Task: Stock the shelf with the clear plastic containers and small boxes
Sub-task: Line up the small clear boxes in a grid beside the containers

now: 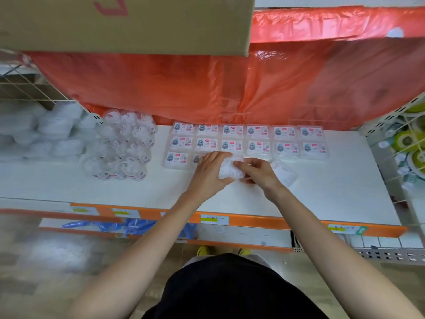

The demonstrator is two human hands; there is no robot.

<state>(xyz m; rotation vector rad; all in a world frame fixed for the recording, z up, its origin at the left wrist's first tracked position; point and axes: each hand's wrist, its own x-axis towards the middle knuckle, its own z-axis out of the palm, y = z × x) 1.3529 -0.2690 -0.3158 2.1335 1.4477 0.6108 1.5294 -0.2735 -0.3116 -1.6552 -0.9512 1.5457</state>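
On the white shelf (322,192) lie rows of small clear boxes (259,140) with printed labels, several per row. My left hand (210,171) and my right hand (258,173) both grip one clear box (230,170) held label-down just in front of the third row. Another clear box (284,172) lies tilted on the shelf to the right of my right hand. A cluster of round clear plastic containers (124,146) stands at the left of the rows.
A red plastic sheet (253,84) hangs behind the shelf and a cardboard box (126,21) sits overhead. White bagged goods (39,132) lie at far left, green items (407,141) in a wire rack at right. An orange price rail (253,221) edges the shelf front.
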